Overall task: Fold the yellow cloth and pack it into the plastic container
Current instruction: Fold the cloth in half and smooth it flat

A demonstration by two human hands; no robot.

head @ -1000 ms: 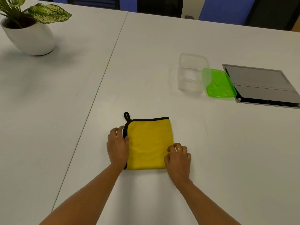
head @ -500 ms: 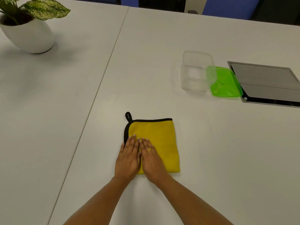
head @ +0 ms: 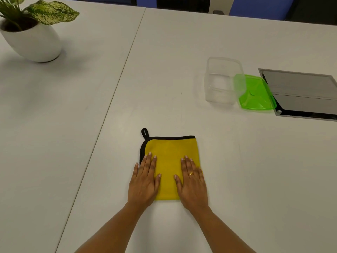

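Your left hand (head: 144, 181) and right hand (head: 193, 183) both lie flat and open on the yellow cloth (head: 169, 161), fingers spread, pressing it to the table (head: 182, 52) and gripping nothing. The cloth sits folded into a near square right in front of you, its black-edged side and loop away from you. The plastic container (head: 223, 81) stands open well ahead and to your right, its green lid (head: 257, 94) touching its right side, so your right hand is nearer for the carry.
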